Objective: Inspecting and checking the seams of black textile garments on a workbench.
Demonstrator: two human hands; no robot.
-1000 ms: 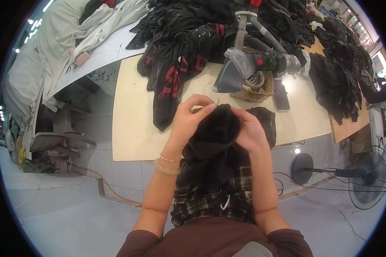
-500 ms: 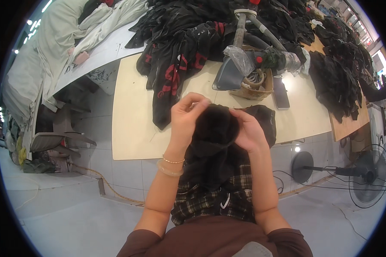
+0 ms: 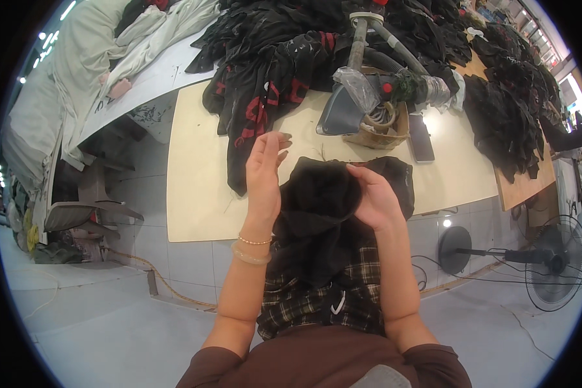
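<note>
A black cloth garment [image 3: 317,194] is bunched over my lap at the table's near edge, its rolled opening turned up. My right hand [image 3: 376,198] holds the right side of that opening, thumb on top and the other fingers partly hidden beneath the cloth. To the left of the garment, my left hand [image 3: 265,161] is raised off it, fingers loosely bent with a gap between thumb and fingertips. I see nothing in it. Some loose threads stick up from the garment's far edge.
Black garments with red print [image 3: 258,110] are heaped across the pale table [image 3: 194,194]. A basket [image 3: 394,132], a grey pipe-like fixture [image 3: 343,110] and a phone [image 3: 421,139] stand beyond my right hand. A fan [image 3: 556,262] is at the right, a chair [image 3: 84,210] at the left.
My left hand has let go of the garment's edge and moved left and slightly up. The cloth opening has spread wider. My right hand keeps its hold.
</note>
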